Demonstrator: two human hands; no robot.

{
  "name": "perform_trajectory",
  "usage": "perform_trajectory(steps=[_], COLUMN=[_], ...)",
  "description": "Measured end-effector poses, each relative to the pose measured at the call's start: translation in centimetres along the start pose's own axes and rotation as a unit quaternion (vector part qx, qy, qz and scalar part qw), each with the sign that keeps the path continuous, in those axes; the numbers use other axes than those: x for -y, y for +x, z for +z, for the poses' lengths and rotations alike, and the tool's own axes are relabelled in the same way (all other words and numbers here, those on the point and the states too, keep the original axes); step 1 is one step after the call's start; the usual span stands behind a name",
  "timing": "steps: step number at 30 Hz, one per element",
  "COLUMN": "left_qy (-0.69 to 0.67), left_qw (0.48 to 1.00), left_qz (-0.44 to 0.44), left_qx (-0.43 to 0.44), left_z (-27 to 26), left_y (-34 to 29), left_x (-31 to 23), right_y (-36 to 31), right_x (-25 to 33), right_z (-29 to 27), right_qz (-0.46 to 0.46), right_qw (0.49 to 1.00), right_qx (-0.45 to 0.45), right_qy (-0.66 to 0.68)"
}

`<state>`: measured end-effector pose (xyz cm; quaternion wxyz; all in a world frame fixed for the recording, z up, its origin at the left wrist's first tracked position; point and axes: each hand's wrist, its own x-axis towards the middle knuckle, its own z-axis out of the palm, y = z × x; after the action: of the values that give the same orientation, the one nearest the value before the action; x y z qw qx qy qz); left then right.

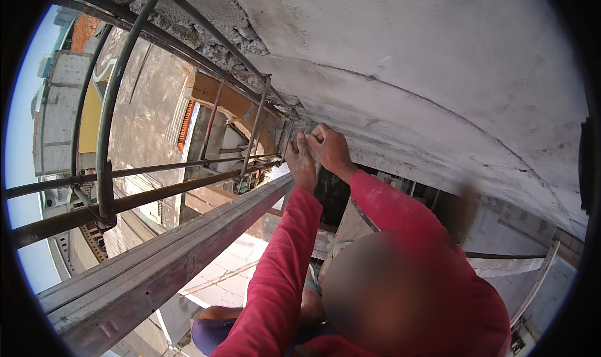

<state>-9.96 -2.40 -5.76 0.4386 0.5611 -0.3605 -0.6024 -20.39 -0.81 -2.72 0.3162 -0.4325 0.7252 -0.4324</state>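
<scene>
Both my hands are raised in front of me, close together near the far end of a long grey plaster wall [400, 106]. The fingers of my left hand [302, 164] point upward, with the tips drawn together. My right hand [332, 150] is beside it, its fingers curled in a pinch and almost touching the left fingertips. Whatever is between the fingers is too small to make out. Red sleeves [282, 263] cover both arms.
Dark scaffold pipes [134, 75] cross on the left. A long, dusty straight-edged beam [181, 250] runs from the lower left toward my hands. Rough broken masonry [216, 44] edges the wall's top left. Buildings [66, 113] stand beyond, and a sandalled foot [313, 288] shows below.
</scene>
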Motion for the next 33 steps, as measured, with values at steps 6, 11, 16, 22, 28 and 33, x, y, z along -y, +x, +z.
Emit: perform_trajectory(steps=[6,11,16,22,28,33], left_qy=[0.076,0.038,-0.028,-0.009,-0.072,-0.146], left_qw=[0.996,0.997,0.992,0.996,0.992,0.982], left_qz=[0.051,0.052,0.053,0.068,0.049,-0.082], left_qx=[0.008,-0.041,-0.115,-0.060,-0.090,-0.084], left_z=[0.3,1.3,1.6,-0.1,0.5,1.1], left_y=[-0.4,0.5,1.6,4.1,6.7,8.0], left_x=[-0.6,-0.3,0.5,0.0,-0.3,-0.6], right_y=[-1.2,-2.5,-1.1,0.4,-1.5,0.2], right_x=[0.4,0.3,-0.1,0.4,-0.2,-0.1], right_z=[-4.0,-4.8,-2.8,2.2,1.0,1.0], right_qz=[0.076,0.057,-0.040,-0.046,-0.056,-0.109], right_qw=[0.991,0.971,0.994,0.998,0.996,0.993], right_qx=[0.096,0.146,0.097,0.034,0.065,0.045], right_qy=[0.049,0.183,0.041,0.008,-0.026,0.022])
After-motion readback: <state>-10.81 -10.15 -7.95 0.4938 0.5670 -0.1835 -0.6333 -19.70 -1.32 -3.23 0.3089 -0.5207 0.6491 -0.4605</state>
